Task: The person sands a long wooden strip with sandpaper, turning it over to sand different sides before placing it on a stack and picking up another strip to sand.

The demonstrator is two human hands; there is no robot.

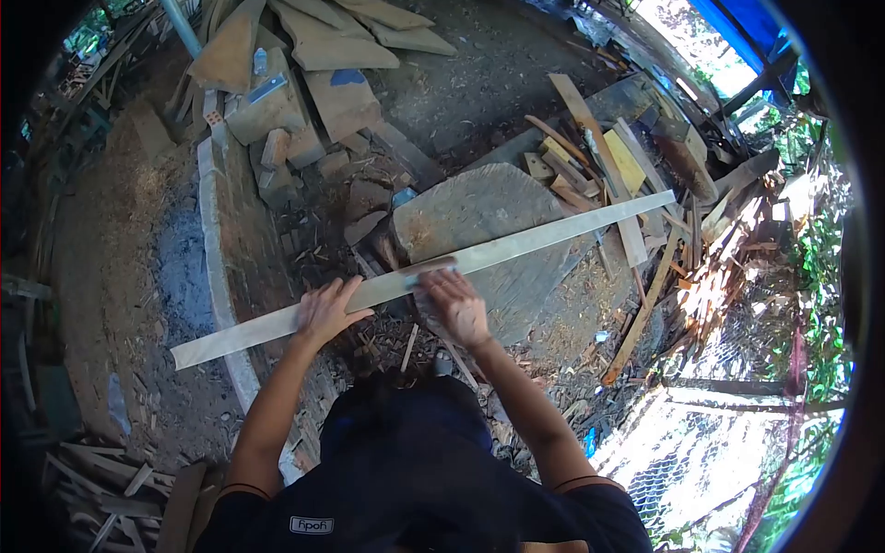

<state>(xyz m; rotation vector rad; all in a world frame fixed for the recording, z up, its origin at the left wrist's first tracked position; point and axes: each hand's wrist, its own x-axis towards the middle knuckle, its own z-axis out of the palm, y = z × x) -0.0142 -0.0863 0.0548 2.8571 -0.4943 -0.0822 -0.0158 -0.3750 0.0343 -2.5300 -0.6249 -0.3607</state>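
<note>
A long, pale wooden plank (553, 235) crosses in front of me at a slant, its right end higher in view. Its middle rests over a large wood stump (470, 210), and its left end reaches past a low concrete edge. My left hand (328, 311) grips the plank left of the middle, fingers over it and thumb pointing right. Closed around a small, flat brownish block (431, 265), my right hand (455, 306) presses on the plank's upper face near the stump. Motion blurs this hand, and its fingers partly hide the block.
Wood slabs (341, 101) lie heaped at the back left. Loose boards and sticks (590, 157) cover the right of the stump, with a yellow piece (625, 162) among them. The low concrete edge (210, 203) runs along my left. Wire mesh (691, 470) lies at lower right.
</note>
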